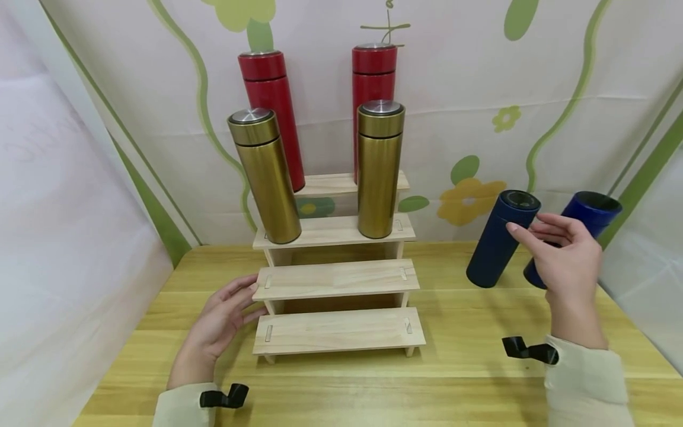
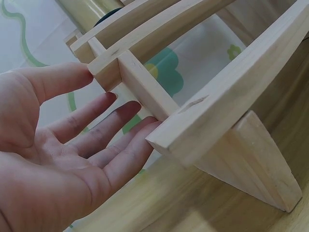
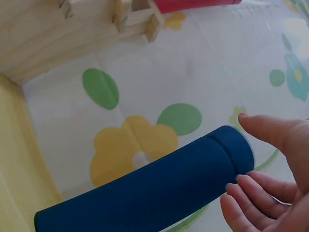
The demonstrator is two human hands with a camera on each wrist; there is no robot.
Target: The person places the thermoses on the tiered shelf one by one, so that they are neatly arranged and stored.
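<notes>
In the head view, a wooden stepped rack [image 1: 336, 279] stands mid-table, and the left hand [image 1: 229, 314] is at its side, between eight and nine o'clock, fingers spread and relaxed, the tips touching the ends of the boards without wrapping round them. At three o'clock from the rack, a dark blue flask [image 1: 493, 249] stands on the table [image 1: 459, 362]. The right hand [image 1: 571, 255] is at its upper end, thumb and fingers parted about the cap; firm contact cannot be told. A brighter blue flask [image 1: 592, 213] stands just beyond, toward two o'clock from the dark one. Two gold flasks [image 1: 381, 178] occupy the rack's second-highest step, at eleven and one o'clock, with two red flasks [image 1: 373, 86] behind on the top step.
</notes>
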